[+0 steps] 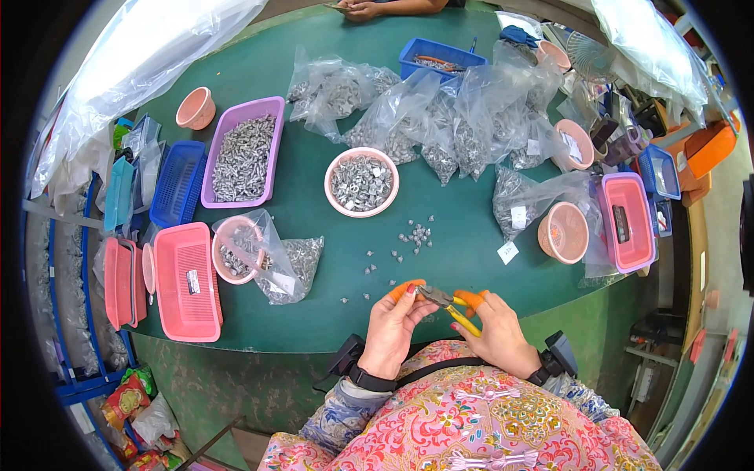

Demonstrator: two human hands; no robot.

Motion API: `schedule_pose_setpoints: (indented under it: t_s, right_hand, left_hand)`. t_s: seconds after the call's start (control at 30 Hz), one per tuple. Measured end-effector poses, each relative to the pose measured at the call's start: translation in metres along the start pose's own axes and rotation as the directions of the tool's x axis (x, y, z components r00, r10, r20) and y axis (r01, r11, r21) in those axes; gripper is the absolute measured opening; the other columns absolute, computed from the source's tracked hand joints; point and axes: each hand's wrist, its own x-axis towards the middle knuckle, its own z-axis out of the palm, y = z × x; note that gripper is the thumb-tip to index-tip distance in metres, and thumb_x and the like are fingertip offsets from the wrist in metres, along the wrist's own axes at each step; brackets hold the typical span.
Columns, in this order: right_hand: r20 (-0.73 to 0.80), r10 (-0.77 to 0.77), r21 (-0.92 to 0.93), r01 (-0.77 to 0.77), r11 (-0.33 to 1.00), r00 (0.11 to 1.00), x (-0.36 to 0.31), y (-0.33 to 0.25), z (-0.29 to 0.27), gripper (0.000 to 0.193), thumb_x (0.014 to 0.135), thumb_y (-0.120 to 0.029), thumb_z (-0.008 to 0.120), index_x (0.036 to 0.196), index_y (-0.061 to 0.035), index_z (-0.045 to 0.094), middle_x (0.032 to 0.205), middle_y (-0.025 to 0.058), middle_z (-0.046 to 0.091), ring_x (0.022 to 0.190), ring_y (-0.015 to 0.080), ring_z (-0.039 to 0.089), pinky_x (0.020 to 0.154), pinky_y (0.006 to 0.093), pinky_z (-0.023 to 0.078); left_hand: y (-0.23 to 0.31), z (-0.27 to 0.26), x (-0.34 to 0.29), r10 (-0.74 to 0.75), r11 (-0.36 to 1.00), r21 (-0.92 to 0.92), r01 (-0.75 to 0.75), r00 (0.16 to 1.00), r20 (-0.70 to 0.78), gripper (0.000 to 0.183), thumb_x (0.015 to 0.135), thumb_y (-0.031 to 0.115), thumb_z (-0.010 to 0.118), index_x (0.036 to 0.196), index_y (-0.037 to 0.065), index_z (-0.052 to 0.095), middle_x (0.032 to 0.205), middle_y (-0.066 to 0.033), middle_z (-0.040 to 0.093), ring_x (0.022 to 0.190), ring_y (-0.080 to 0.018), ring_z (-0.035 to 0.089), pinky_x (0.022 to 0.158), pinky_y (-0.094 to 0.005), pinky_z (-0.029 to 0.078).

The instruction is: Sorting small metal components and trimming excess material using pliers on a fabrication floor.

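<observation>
In my right hand (501,336) is a pair of pliers (437,296) with yellow handles, its jaws pointing left. My left hand (389,326) pinches a small grey metal part (419,292) right at the jaw tips; its exact shape is too small to make out. Orange covers show on fingers of both hands. Just beyond my hands, a loose group of small grey metal parts (419,235) lies on the green table (314,216), with several more scattered to the left. Farther back stands a round pink bowl (334,198) filled with grey metal parts.
A purple basket (276,149) of metal pieces stands left, near an empty-looking pink basket (188,318) and a blue basket (182,184). Clear bags of parts (393,118) line the far side. At right are a pink bowl (565,235) and a pink tray (640,251). Another person's hands (361,10) rest opposite.
</observation>
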Motion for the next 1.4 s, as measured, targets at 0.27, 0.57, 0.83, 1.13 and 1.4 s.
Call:
schedule_pose_setpoints:
  t_s: [0.27,0.57,0.83,1.13,1.4]
  right_hand:
    - [0.034,0.047,0.069,-0.049,0.996,0.998,-0.002,0.003,-0.002,0.046,0.073,-0.015,0.075,0.116,-0.0058,0.059,0.082,0.0098,0.054,0.077,0.0283,0.056,0.067,0.0383,0.047]
    - [0.412,0.235,0.572,-0.451,0.685,0.880,-0.008,0.013,0.003,0.048,0.084,-0.018,0.069,0.127,-0.0057,0.050,0.096,0.0042,0.059,0.079,0.0120,0.053,0.067,0.0275,0.046]
    - [0.683,0.017,0.719,-0.677,0.156,0.730,-0.002,0.008,-0.007,0.041,0.097,-0.020,0.051,0.133,-0.0028,0.043,0.102,0.0032,0.059,0.087,0.0068,0.053,0.075,0.0203,0.042]
    - [0.687,-0.023,0.723,-0.680,0.122,0.727,-0.005,0.012,-0.003,0.045,0.096,-0.026,0.053,0.132,-0.0010,0.045,0.098,0.0034,0.059,0.085,0.0074,0.052,0.072,0.0206,0.040]
    - [0.670,-0.011,0.734,-0.661,0.155,0.742,-0.006,0.012,-0.003,0.039,0.097,-0.022,0.052,0.130,-0.0029,0.048,0.094,-0.0003,0.060,0.078,0.0033,0.050,0.065,0.0175,0.038]
  left_hand:
    - [-0.003,-0.007,0.004,-0.006,1.000,0.015,0.006,0.999,0.031,0.022,0.095,0.012,0.054,0.109,-0.004,0.061,0.097,-0.0108,0.065,0.088,-0.0196,0.063,0.083,-0.0370,0.054]
    - [0.008,-0.004,0.004,0.090,0.991,0.098,-0.089,0.996,-0.006,0.025,0.089,0.004,0.060,0.113,-0.001,0.061,0.100,-0.0098,0.066,0.094,-0.0192,0.063,0.086,-0.0356,0.052]
    - [0.001,0.001,0.001,0.311,0.923,0.235,-0.306,0.950,0.017,0.034,0.085,-0.004,0.061,0.119,-0.002,0.057,0.104,-0.0106,0.065,0.096,-0.0171,0.062,0.087,-0.0332,0.051]
    - [0.001,0.004,-0.002,0.379,0.849,0.374,-0.373,0.924,0.060,0.041,0.086,-0.008,0.059,0.125,-0.001,0.051,0.107,-0.0095,0.064,0.096,-0.0137,0.061,0.090,-0.0280,0.049]
    - [0.003,0.012,-0.007,0.482,0.783,0.421,-0.458,0.874,0.055,0.064,0.086,-0.010,0.057,0.142,0.002,0.028,0.106,-0.0138,0.065,0.095,-0.0139,0.062,0.087,-0.0266,0.049]
